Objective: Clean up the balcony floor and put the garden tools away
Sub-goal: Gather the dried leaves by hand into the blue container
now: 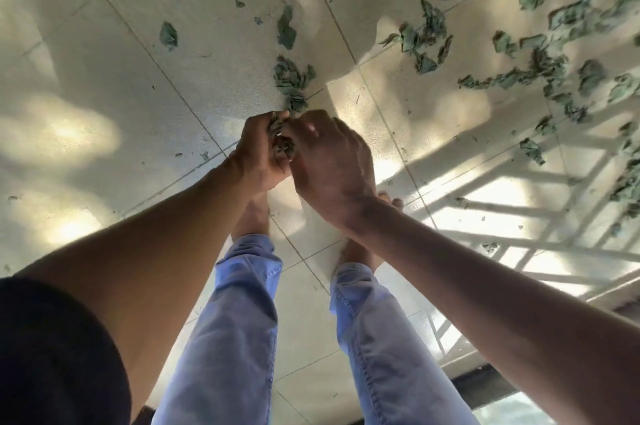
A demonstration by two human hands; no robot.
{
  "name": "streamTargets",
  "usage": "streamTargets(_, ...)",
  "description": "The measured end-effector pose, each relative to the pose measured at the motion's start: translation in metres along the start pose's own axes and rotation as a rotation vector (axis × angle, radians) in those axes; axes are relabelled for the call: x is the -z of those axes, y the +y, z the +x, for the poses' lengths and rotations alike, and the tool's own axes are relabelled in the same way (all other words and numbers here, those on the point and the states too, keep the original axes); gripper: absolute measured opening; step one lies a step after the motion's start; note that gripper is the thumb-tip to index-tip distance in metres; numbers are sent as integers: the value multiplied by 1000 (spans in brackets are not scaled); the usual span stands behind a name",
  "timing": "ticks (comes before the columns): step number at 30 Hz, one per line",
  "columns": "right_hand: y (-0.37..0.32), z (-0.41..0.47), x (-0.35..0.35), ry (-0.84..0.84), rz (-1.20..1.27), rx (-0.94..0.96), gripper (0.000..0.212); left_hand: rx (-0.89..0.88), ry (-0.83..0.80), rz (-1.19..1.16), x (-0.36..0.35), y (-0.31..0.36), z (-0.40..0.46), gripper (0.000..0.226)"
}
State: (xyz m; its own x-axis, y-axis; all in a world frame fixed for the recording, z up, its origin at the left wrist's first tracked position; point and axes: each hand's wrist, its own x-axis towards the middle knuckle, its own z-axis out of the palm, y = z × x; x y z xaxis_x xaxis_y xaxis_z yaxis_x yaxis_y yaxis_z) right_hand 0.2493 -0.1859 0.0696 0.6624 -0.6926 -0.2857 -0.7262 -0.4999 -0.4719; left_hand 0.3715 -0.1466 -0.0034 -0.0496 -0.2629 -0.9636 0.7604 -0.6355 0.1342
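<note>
Leaves in my hands — a wad of green leaves (281, 144) sits clamped in my left hand (259, 154), fingers curled round it. My right hand (329, 161) is pressed up against it from the right, fingers bent over the wad's top; can't tell if it's pinching leaves or just tamping. Next clump of leaves (291, 85) lies on the floor tiles (121, 43) just beyond both hands, touching the fingertips, strung out fwd-and-back — both hands about equally near. Bigger scatter of leaves (519, 43) spreads well off to the right & ahead. Bare feet below the hands, railing shadow at right — nothing blocks the reach fwd.
</note>
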Motion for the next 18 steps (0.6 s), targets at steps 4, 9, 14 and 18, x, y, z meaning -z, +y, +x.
streamTargets(4, 20, 36, -10, 147, 106, -168, 28, 31, -3, -169, 25, 12, -2, 32)
streamTargets(9, 43, 71, -55, -149, -27, -69, 42, 57, 13, -181, 59, 16, -1, 23)
streamTargets(14, 42, 78, -81, -345, -244, 122, 51, 68, -27, -166, 82, 11, -5, 16)
streamTargets(18, 46, 73, -89, -329, -205, 58, 52, 108, -37, -136, 100, 2, -4, 19)
